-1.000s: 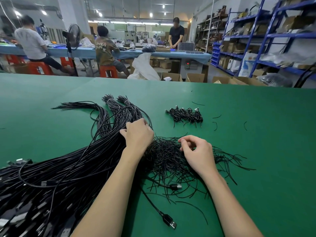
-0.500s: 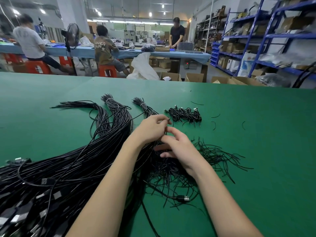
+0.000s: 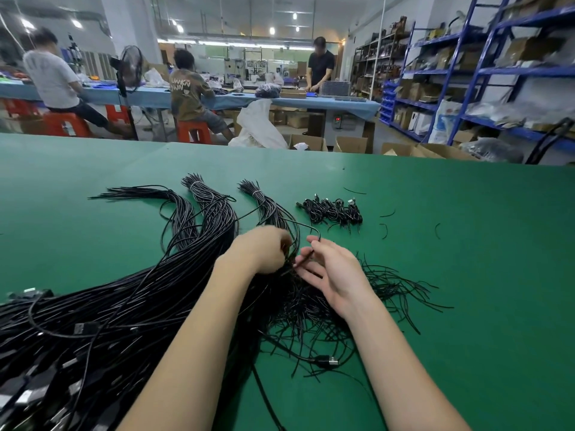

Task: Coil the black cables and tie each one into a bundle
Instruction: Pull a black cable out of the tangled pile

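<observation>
So both hands meet over the tie pile [image 3: 342, 293] — right hand [image 3: 334, 269] pinches a thin tie [image 3: 306, 259], left hand [image 3: 261, 248] grips a black cable [image 3: 298, 227] on the green bench [image 3: 466, 275]

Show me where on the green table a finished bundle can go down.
Bare green table lies right of the loose tie wires, running to the right edge, apart from a few stray wire bits. A bare strip spans the table's far edge, beyond the tied bundles. Crowded: the cable heap fills the left, and both hands work at the centre.
</observation>
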Available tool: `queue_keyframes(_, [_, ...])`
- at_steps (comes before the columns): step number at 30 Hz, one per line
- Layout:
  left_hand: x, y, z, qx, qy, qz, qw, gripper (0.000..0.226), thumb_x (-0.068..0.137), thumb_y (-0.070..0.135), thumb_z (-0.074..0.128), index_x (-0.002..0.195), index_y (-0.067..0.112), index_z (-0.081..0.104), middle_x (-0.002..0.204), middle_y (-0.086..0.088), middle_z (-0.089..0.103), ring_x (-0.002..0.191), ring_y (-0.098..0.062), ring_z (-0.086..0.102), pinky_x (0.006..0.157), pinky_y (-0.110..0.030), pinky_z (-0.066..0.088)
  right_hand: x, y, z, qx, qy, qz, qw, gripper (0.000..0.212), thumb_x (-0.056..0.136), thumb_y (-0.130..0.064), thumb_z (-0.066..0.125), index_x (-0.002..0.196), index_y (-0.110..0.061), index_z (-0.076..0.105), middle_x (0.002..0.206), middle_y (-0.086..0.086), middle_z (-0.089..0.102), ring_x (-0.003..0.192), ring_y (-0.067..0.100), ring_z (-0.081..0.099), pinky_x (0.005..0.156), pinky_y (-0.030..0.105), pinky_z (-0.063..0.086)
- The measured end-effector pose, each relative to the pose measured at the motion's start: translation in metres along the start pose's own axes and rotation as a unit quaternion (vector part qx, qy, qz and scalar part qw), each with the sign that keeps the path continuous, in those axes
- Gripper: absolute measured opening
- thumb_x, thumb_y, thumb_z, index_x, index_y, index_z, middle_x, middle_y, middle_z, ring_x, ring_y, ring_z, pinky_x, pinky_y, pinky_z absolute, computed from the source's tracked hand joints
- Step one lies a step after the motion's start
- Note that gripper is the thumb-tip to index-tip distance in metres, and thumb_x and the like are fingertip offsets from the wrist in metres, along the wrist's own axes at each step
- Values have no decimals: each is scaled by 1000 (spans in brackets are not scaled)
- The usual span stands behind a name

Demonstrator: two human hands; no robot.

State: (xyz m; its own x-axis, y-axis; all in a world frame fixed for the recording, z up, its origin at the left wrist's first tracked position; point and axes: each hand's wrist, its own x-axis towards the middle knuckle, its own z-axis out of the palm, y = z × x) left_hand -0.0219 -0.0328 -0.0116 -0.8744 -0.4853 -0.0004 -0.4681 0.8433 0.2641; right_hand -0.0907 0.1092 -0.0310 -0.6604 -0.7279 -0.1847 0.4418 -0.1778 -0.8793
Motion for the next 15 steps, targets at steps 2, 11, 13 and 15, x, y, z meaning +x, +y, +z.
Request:
queue_keyframes(2, [9,-6,17,11,-82,57,995,46,101,22,49,147,24,48,161,-5,35,151,-28,28,121,-43,27,-1,0,3,-33,-1,-7,999,18,106,-11,50,110,-10,67,62,-4,64,57,10,63,59,28,60])
queue_keyframes(11, [33,-22,52,-17,-112,-63,992,62,106,26,26,162,23,0,169,5,-8,156,-23,-7,126,-49,5,-7,-8,6,-165,-45,-15,985,20,104,-10,53,108,-6,72,62,-3,61,52,8,57,54,23,54])
queue_keyframes(13, [36,-25,55,-4,-111,-66,992,63,106,26,28,162,19,-1,169,2,-9,156,-25,-9,126,-48,5,-12,-12,8,-167,-62,-18,984,19,104,-9,53,109,-5,71,62,-2,61,52,8,56,53,24,54])
queue_keyframes(15, [38,-27,57,12,-108,-71,991,66,106,28,30,162,19,-3,169,1,-10,156,-26,-9,126,-49,4,-18,-19,11,-167,-83,-19,982,18,103,-9,54,107,-5,71,61,-3,60,51,8,56,52,23,53])
